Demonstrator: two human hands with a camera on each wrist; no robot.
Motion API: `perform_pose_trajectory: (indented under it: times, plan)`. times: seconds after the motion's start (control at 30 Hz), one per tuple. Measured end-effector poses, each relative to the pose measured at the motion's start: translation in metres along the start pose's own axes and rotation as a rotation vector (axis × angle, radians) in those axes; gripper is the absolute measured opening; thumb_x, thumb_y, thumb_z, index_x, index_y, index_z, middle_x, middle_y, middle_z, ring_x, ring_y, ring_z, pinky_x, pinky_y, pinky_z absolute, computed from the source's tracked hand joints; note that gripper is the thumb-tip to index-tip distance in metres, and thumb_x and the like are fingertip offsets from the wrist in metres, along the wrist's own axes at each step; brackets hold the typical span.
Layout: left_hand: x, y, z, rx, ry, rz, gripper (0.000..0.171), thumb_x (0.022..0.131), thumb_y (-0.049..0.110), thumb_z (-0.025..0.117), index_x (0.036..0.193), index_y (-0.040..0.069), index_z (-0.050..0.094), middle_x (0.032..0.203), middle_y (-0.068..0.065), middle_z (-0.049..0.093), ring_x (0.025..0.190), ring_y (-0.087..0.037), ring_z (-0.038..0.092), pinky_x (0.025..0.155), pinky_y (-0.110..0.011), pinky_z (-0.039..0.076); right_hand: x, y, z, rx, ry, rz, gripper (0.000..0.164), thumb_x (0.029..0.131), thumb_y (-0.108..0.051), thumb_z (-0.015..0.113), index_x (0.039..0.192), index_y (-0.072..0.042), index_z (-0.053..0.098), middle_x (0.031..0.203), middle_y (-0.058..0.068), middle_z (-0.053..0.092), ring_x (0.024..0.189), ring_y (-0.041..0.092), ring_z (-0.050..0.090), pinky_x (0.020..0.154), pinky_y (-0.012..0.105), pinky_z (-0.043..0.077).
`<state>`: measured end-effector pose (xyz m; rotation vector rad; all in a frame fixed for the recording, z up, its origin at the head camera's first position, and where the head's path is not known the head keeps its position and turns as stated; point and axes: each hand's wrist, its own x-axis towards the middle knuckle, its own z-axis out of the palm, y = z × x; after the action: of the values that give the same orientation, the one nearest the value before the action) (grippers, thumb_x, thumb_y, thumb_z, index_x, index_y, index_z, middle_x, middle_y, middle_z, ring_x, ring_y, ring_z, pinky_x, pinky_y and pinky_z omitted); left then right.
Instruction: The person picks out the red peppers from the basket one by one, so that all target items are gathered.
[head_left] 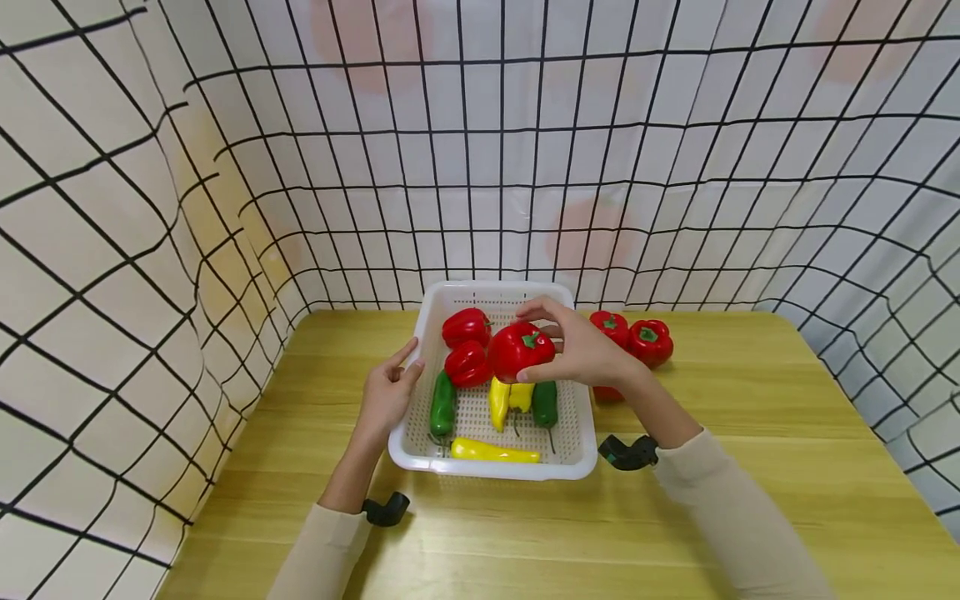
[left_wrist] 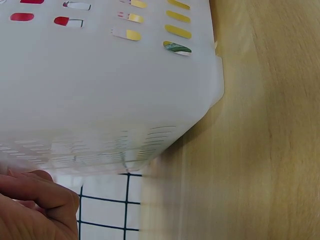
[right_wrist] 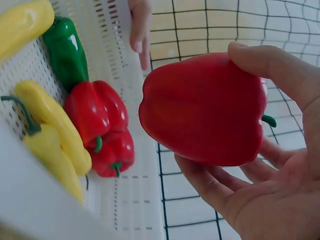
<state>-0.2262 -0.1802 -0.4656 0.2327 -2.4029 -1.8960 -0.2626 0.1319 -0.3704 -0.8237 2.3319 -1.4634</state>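
My right hand point(head_left: 581, 346) grips a red bell pepper point(head_left: 517, 352) over the white plastic basket point(head_left: 409, 450), thumb on one side and fingers on the other. In the right wrist view that pepper point(right_wrist: 205, 110) shows its smooth side and short green stem. My left hand point(head_left: 388, 392) holds the basket's left rim, its thumb at the edge; the left wrist view catches its curled fingers point(left_wrist: 55, 197) by the wall. Inside the basket lie two red bell peppers point(head_left: 466, 327), a green pepper point(head_left: 443, 406) at left, another green pepper point(head_left: 545, 404) at right, and several yellow peppers point(head_left: 495, 452).
More red bell peppers point(head_left: 651, 342) sit on the wooden table point(head_left: 750, 417) just right of the basket, one partly hidden by my right forearm. A black wire grid point(head_left: 465, 167) with white sheeting behind it rises along the table's back and sides.
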Motion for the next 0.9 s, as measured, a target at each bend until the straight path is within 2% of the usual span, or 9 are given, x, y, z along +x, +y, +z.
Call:
perform_pose_trajectory:
  times: [0.1,0.27,0.43,0.7,0.9]
  plan:
    - [-0.001,0.000,0.000,-0.002,-0.004,-0.007,0.045,0.102,0.032,0.066,0.146,0.036,0.058,0.088,-0.015,0.062,0.075,-0.022,0.064,0.066,-0.032,0.062,-0.008,0.001,-0.008,0.007,0.029,0.002,0.078,0.076,-0.021,0.092,0.140,-0.020,0.047,0.145,0.006,0.052,0.134,0.038,0.054,0.093,0.046,0.061]
    - [-0.001,0.000,0.000,-0.001,-0.003,-0.014,0.045,0.103,0.033,0.065,0.147,0.037,0.058,0.090,-0.016,0.063,0.077,-0.024,0.065,0.066,-0.033,0.062,-0.024,0.003,-0.022,-0.078,0.085,0.003,0.076,0.078,-0.023,0.090,0.143,-0.022,0.051,0.143,0.007,0.057,0.129,0.036,0.056,0.094,0.047,0.060]
    - [-0.001,0.000,0.000,-0.002,-0.002,-0.017,0.045,0.102,0.035,0.065,0.146,0.039,0.057,0.090,-0.016,0.063,0.077,-0.024,0.065,0.066,-0.033,0.062,-0.040,0.009,-0.035,-0.099,0.150,0.014,0.084,0.078,-0.021,0.091,0.149,-0.019,0.046,0.150,0.008,0.051,0.136,0.036,0.050,0.098,0.047,0.059]
    - [0.000,-0.001,0.000,-0.009,0.000,-0.017,0.045,0.102,0.034,0.066,0.146,0.038,0.058,0.087,-0.013,0.062,0.074,-0.021,0.064,0.065,-0.032,0.062,-0.062,0.022,-0.052,-0.060,0.208,0.030,0.079,0.082,-0.017,0.087,0.149,-0.019,0.046,0.142,0.008,0.057,0.126,0.030,0.056,0.095,0.027,0.057]
    - [0.000,-0.001,-0.001,-0.015,-0.011,-0.033,0.045,0.103,0.035,0.065,0.147,0.038,0.057,0.090,-0.014,0.064,0.074,-0.019,0.066,0.067,-0.034,0.063,-0.079,0.028,-0.065,-0.054,0.251,0.035,0.077,0.085,-0.014,0.084,0.151,-0.014,0.043,0.146,0.007,0.052,0.130,0.026,0.054,0.097,0.022,0.055]
